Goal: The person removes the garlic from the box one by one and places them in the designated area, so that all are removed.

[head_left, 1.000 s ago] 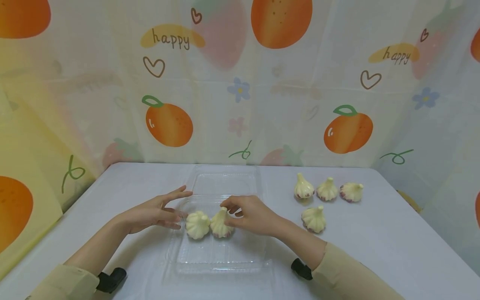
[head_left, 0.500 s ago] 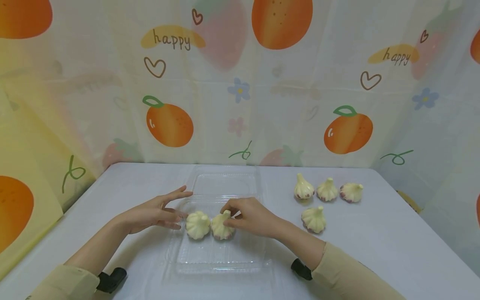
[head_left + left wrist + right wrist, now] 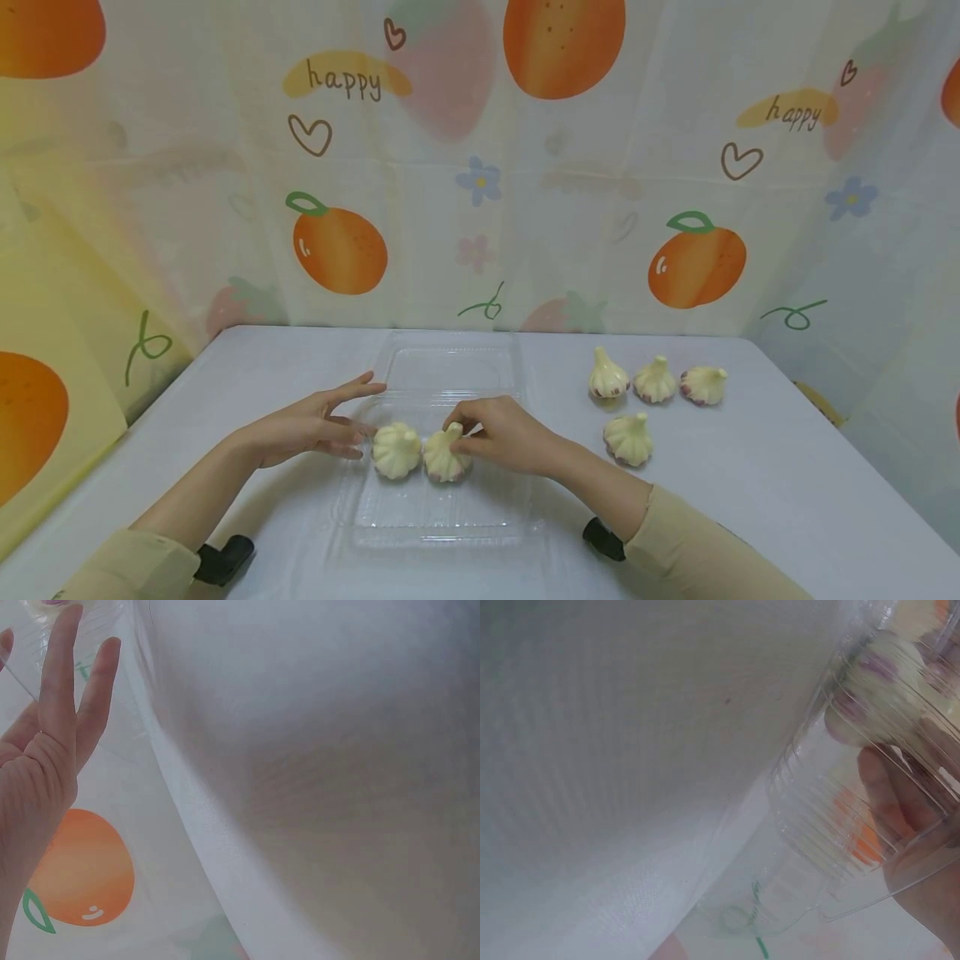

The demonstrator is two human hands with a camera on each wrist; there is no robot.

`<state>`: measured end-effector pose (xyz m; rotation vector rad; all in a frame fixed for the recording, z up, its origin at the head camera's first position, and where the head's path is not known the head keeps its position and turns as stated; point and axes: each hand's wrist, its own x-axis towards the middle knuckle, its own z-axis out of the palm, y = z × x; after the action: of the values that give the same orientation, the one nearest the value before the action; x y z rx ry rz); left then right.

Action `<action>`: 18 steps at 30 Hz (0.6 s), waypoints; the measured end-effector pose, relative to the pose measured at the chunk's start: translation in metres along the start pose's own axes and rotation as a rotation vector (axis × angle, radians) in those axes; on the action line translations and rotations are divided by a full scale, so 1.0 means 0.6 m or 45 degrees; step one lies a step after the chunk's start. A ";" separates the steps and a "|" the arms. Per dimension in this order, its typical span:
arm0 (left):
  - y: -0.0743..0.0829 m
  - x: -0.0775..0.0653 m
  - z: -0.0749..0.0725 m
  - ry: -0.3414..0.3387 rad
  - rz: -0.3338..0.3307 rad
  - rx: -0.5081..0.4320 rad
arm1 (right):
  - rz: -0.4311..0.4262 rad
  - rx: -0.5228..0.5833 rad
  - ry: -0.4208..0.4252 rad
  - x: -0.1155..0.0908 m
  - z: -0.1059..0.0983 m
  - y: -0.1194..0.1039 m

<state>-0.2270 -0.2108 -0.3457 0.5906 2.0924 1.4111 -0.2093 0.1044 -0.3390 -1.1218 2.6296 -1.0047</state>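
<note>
Garlic bulb [image 3: 444, 463] shifted slightly down-right | grasped by right hand [image 3: 504, 435]; left hand [image 3: 306, 427] unclenched | neighbouring bulb [image 3: 394, 452] could be bumped if released unbalanced

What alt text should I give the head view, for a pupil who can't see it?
A person's right hand pinches a garlic bulb in an open clear plastic container, beside another bulb. The left hand, fingers spread, is at the container's left edge. Four more bulbs sit on the white table to the right, before a fruit-print backdrop.
</note>
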 end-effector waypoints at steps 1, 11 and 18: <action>0.000 0.000 0.000 -0.001 0.001 -0.001 | -0.004 -0.007 0.004 0.000 0.000 0.000; 0.001 0.000 0.001 -0.003 0.002 -0.006 | 0.001 -0.059 0.026 0.000 0.000 -0.004; 0.000 0.000 0.001 -0.003 0.004 -0.003 | -0.024 -0.066 0.034 0.000 -0.001 -0.005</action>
<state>-0.2268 -0.2105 -0.3457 0.5947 2.0885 1.4143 -0.2078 0.1035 -0.3366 -1.1541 2.6853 -0.9669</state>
